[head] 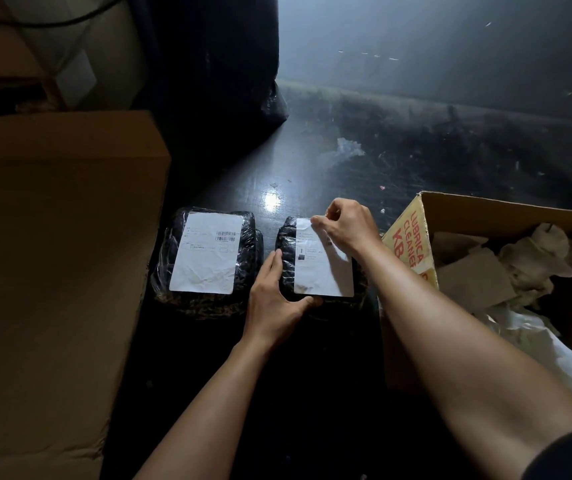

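Two black plastic-wrapped parcels lie side by side on a dark floor, each with a white label on top. The left parcel [208,261] lies untouched. My left hand [275,299] grips the near left corner of the right parcel [319,265], thumb under its front edge. My right hand [345,225] is over the far end of that parcel, its fingertips pinching the top edge of its white label [320,268]. Part of this label is hidden by my right hand.
A large closed cardboard box [56,258] fills the left side. An open cardboard box [412,237] with crumpled paper inside stands at the right. A black bag [222,84] stands behind the parcels. Small scraps litter the dark floor [416,143] beyond.
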Action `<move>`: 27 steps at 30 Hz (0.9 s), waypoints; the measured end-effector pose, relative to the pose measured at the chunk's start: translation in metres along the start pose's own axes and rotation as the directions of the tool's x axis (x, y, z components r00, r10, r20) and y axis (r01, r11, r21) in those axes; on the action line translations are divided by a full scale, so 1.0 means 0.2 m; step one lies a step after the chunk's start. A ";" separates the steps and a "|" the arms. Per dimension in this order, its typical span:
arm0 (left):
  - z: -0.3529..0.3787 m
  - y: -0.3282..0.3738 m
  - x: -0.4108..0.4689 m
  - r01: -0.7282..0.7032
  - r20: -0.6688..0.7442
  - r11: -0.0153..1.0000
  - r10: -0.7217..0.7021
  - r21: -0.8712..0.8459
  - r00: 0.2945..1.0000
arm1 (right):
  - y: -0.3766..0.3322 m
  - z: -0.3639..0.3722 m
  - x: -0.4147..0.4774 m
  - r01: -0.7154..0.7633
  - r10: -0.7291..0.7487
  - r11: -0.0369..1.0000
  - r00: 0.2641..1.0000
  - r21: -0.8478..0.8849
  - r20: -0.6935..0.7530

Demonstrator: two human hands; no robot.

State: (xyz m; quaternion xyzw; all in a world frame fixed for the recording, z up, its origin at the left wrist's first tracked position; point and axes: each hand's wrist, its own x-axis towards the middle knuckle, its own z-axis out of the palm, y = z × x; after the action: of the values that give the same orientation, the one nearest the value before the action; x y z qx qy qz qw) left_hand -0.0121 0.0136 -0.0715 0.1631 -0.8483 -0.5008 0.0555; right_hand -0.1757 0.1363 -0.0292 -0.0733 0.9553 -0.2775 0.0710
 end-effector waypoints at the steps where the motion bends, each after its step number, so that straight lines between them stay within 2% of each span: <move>1: 0.00 0.00 0.00 0.003 0.002 1.000 -0.003 -0.008 1.000 | -0.01 0.00 0.01 0.013 -0.013 1.000 1.000 -0.026 0.009; 7: 0.00 -0.01 0.00 0.006 0.007 1.000 -0.005 -0.015 1.000 | -0.01 -0.02 0.00 0.034 -0.034 0.999 0.999 -0.012 -0.007; 13: 0.00 -0.02 0.01 0.008 0.008 1.000 -0.008 -0.006 1.000 | 0.00 -0.01 0.00 0.082 -0.084 0.993 0.996 -0.087 -0.028; 21: 0.00 -0.01 0.01 0.016 0.006 1.000 -0.016 -0.012 1.000 | 0.00 -0.06 0.00 0.176 -0.172 0.964 0.984 -0.201 0.041; 27: 0.00 -0.01 0.00 0.023 0.011 1.000 -0.023 -0.015 1.000 | 0.00 -0.10 0.04 0.125 -0.109 0.983 0.987 -0.136 0.122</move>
State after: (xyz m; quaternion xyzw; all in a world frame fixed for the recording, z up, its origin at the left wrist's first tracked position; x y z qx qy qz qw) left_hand -0.0122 0.0125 -0.0733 0.1696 -0.8427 -0.5088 0.0465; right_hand -0.1870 0.1456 -0.0144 -0.1498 0.9611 -0.2074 0.1035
